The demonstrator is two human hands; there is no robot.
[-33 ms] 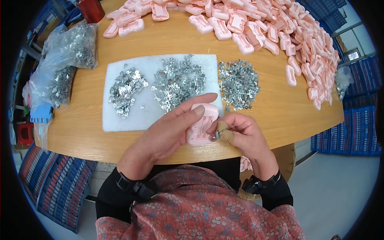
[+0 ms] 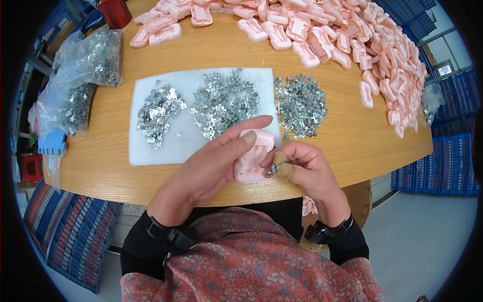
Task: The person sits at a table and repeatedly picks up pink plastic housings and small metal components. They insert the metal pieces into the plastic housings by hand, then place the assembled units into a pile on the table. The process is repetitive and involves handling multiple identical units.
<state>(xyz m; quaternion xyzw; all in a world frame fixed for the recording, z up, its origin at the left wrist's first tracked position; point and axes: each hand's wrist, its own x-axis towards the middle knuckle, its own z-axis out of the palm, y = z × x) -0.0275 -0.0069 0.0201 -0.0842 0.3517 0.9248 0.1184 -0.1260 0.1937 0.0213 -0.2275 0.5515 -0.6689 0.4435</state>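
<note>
My left hand [image 2: 209,160] holds a pale pink plastic casing [image 2: 247,170] near the table's front edge, thumb on its upper end and fingers behind it. The casing's hollow side with a long recess faces up. At the casing's lower right, my right hand [image 2: 313,168] pinches a small silvery metal clip [image 2: 272,170]; tan tape or covers wrap its thumb and a fingertip. Whether the clip touches the casing, I cannot tell. Beyond my hands, a white foam mat [image 2: 188,143] bears two heaps of such metal pieces. A third metal heap [image 2: 301,108] lies on the wood to its right.
Many pink casings [image 2: 395,83] are piled along the table's far and right sides. Clear bags of metal parts [image 2: 103,63] stand at the left, near a red cylinder [image 2: 114,13] and a blue plastic piece [image 2: 52,143]. Racks of blue bins [image 2: 435,166] flank the wooden table [image 2: 100,171].
</note>
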